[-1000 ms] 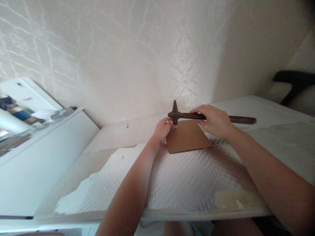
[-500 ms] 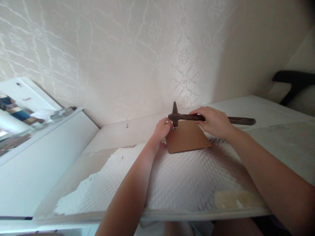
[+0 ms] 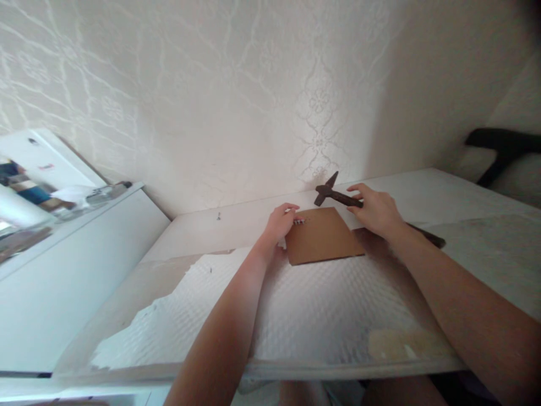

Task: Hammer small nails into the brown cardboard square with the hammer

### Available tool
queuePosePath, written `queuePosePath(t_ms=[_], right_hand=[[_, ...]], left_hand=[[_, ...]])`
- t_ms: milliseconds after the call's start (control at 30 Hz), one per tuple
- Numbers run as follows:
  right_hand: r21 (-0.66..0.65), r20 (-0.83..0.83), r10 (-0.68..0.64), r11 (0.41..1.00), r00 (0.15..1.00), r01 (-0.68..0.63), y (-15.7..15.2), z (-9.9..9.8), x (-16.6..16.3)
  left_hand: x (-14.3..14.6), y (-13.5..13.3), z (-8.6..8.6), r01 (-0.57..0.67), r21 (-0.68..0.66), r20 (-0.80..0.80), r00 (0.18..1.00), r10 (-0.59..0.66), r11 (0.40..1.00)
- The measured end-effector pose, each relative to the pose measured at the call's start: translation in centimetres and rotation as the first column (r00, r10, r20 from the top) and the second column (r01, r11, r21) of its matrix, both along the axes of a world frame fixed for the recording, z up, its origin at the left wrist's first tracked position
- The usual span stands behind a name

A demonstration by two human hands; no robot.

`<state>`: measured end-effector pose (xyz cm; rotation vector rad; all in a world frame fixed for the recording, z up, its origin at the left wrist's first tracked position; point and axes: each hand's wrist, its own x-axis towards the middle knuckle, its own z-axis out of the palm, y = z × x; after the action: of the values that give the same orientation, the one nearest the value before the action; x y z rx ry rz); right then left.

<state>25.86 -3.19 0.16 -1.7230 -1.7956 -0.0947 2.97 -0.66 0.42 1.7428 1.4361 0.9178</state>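
My right hand (image 3: 376, 210) is closed round the dark handle of a hammer (image 3: 327, 192). The hammer's head is up and to the right of a flat brown board (image 3: 323, 237), apart from it, and the handle's end shows beyond my wrist. My left hand (image 3: 282, 221) grips the board's left edge, thumb and fingers bent at its upper left corner. Right by those fingertips a short row of small shiny metal teeth or nails (image 3: 300, 221) stands on the board; its exact kind is too small to tell.
The board rests on a table partly covered by a torn, quilted white sheet (image 3: 203, 304). A tiny metal piece (image 3: 218, 216) lies near the patterned wall (image 3: 190, 113). To the left is a white cabinet (image 3: 84, 270); a black chair part (image 3: 499, 144) is at the right.
The hammer has lifted off the metal row and swung right and back, its head now tilted. My left hand and the board have stayed nearly in place.
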Motion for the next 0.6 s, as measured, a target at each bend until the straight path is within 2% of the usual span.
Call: queuePosePath(t_ms=[167,400,500,600], right_hand=[[-0.093,-0.004,-0.117,0.989,0.993,0.116,0.1,0.0,0.4],[-0.218,0.103,-0.260,0.936,0.960,0.277,-0.1,0.1,0.5],[-0.172,0.116,-0.207,0.959,0.971,0.225,0.1,0.2,0.2],[-0.047,0.092,-0.002,0.999,0.996,0.007,0.4,-0.2,-0.7]], left_hand=[[0.0,0.3,-0.2,0.002,-0.011,-0.020,1.000,-0.002,1.000],[-0.1,0.4,-0.5,0.006,-0.001,-0.013,1.000,-0.006,1.000],[0.0,0.3,-0.5,-0.001,-0.002,-0.017,1.000,0.001,1.000],[-0.1,0.3,-0.4,-0.002,0.004,-0.035,0.999,0.002,1.000]])
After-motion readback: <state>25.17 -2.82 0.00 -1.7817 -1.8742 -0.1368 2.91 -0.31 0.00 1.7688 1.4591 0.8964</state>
